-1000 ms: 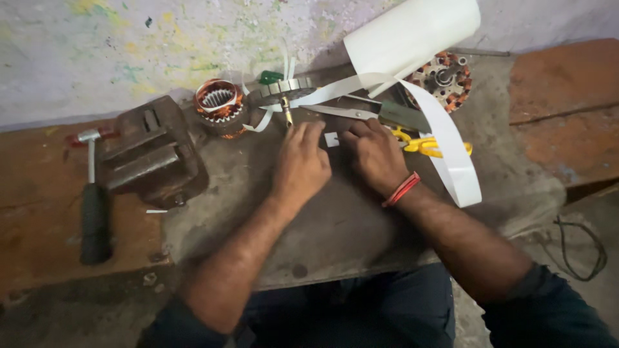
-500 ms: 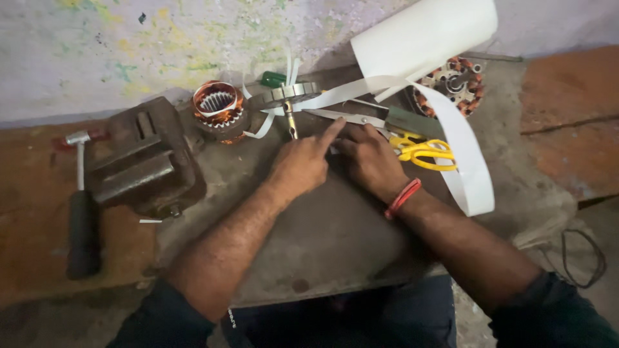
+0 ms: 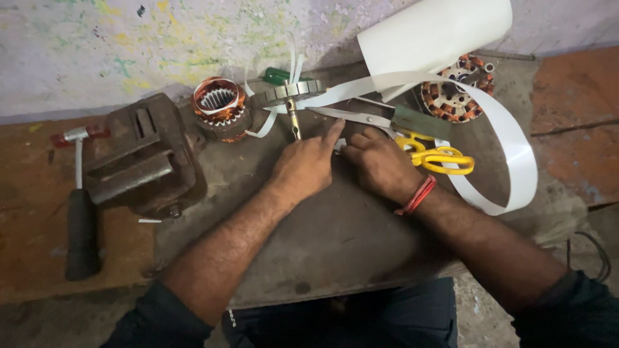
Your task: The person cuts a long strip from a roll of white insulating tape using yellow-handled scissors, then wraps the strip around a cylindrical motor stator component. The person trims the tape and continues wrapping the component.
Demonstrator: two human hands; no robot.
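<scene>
While my two hands meet at the middle of the grey metal bench plate (image 3: 335,238), my left hand (image 3: 306,166) lies knuckles-up with its forefinger stretched out flat, and my right hand (image 3: 380,162) curls beside it. Between their fingertips lies a small white paper piece (image 3: 340,144); whether either hand truly pinches it, I cannot tell. Crowding my right hand, yellow-handled scissors (image 3: 425,151) lie just beside my knuckles, their blades under a long white paper strip (image 3: 516,151) that loops off a white paper roll (image 3: 438,32). Ahead of my left forefinger stands a brass-coloured shaft with a toothed ring (image 3: 293,96), near a copper-wound stator (image 3: 219,106). Another wound stator (image 3: 458,87) sits behind the scissors. Well apart to my left are a rusty bench vise (image 3: 142,158) and a hammer (image 3: 80,212).
</scene>
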